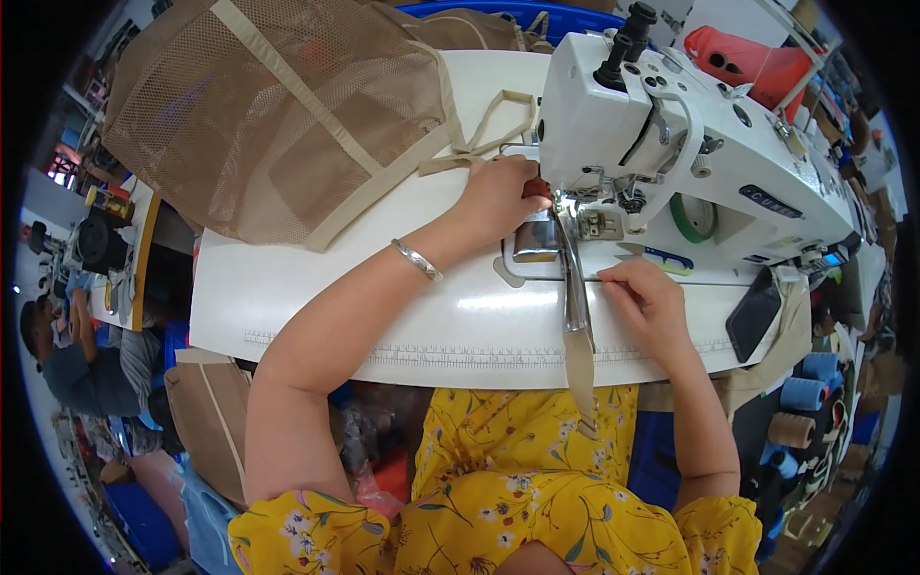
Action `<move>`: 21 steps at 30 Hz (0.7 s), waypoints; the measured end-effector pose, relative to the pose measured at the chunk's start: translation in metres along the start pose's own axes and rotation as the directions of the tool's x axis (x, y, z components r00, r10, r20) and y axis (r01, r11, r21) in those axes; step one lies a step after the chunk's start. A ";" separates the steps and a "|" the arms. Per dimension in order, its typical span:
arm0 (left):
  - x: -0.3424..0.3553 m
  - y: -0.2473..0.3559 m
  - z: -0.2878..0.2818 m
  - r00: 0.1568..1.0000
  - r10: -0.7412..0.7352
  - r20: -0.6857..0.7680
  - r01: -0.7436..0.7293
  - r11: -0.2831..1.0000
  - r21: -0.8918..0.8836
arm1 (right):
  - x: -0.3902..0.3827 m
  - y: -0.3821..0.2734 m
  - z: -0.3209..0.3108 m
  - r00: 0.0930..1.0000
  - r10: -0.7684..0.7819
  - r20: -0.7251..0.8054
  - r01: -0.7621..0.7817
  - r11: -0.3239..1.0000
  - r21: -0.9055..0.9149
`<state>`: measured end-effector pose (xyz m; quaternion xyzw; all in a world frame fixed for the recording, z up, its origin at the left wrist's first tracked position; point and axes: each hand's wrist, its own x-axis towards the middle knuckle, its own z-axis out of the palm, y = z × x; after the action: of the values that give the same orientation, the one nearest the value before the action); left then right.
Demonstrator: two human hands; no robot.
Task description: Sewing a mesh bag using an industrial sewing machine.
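Observation:
My left hand (500, 196) reaches to the needle area of a white sewing machine (599, 125). Its fingers are pressed together beside the presser foot; what they pinch is hidden. A beige strip (513, 96) loops out behind that hand, next to a brown mesh piece with beige edging (259, 115). In front of the needle, a long metal binding guide (573, 278) points toward me, and beige tape (580, 369) hangs from it over the table edge. My right hand (647, 302) rests right of the guide, thumb and forefinger together, with nothing visible in them. Thread snips (668, 259) lie just beyond it.
A roll of green tape (693, 218) stands under the machine arm. On the right of the white table (460, 326) lies a dark phone (752, 316). Thread cones (801, 394) stand lower right. At the far left, another person (81, 355) sits at another table.

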<state>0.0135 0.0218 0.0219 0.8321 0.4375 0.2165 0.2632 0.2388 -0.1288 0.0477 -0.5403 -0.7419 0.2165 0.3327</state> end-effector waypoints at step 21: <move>-0.001 0.000 -0.017 0.984 -0.034 0.175 0.044 0.998 -0.052 | 0.013 -0.003 -0.003 0.998 -0.042 0.050 0.044 0.998 -0.038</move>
<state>0.0034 0.0251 0.0349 0.8314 0.4230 0.1500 0.3277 0.2365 -0.1181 0.0557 -0.5253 -0.7654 0.2078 0.3084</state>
